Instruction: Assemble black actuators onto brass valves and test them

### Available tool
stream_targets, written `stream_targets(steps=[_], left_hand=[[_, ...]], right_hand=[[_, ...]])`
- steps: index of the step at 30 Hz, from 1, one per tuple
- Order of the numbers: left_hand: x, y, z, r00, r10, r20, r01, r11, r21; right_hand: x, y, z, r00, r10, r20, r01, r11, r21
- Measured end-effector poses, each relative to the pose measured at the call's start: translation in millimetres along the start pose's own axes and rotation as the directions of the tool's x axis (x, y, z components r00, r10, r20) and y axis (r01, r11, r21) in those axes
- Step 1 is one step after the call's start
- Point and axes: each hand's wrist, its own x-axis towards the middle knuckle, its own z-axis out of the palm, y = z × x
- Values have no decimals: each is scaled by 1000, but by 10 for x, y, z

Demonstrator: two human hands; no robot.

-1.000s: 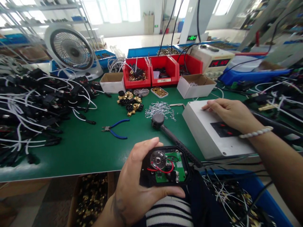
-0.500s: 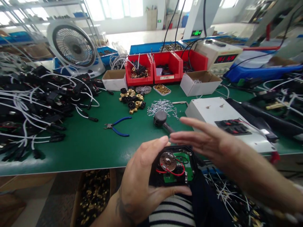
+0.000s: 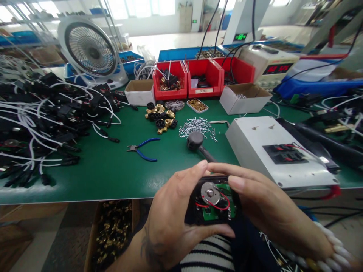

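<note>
My left hand (image 3: pixel 172 215) is wrapped around an open black device housing (image 3: pixel 211 202) held over my lap. Inside it I see a green circuit board, a round silver metal disc and red wires. My right hand (image 3: pixel 261 206) has its fingers on the housing's top and right edge, thumb close to the disc. Both hands grip the same part just below the edge of the green bench (image 3: pixel 113 173). A black mallet (image 3: pixel 197 143) lies on the bench right behind my fingers.
A white box with black sockets (image 3: pixel 272 151) sits to the right. Blue-handled pliers (image 3: pixel 143 149), brass fittings (image 3: pixel 161 117), silver clips (image 3: pixel 197 126), red bins (image 3: pixel 202 77), a fan (image 3: pixel 90 51) and a heap of black parts with white cables (image 3: pixel 42 121) fill the bench. A carton of brass parts (image 3: pixel 112 234) stands below.
My right hand left the white box, swept across to the left and closed onto the housing that my left hand holds. The housing stayed near my lap.
</note>
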Motion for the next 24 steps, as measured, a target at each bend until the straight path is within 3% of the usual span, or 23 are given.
stream_targets(steps=[4, 7, 14, 19, 24], left_hand=[[-39, -11, 18, 992, -100, -72, 93, 991, -91], [-70, -44, 32, 972, -205, -118, 179, 964, -199], [-28, -125, -157, 969, -220, 111, 244, 915, -322], [34, -138, -302, 955, -226, 194, 276, 914, -297], [52, -162, -309, 936, -255, 244, 310, 924, -225]], right_hand=[[8, 60, -34, 998, -35, 52, 37, 999, -39], [3, 107, -38, 991, -61, 115, 59, 998, 20], [-21, 189, -89, 997, -51, 49, 58, 989, -135], [-32, 261, -145, 993, 26, 115, 6, 962, -272], [83, 368, -91, 986, 56, 159, -17, 972, -234]])
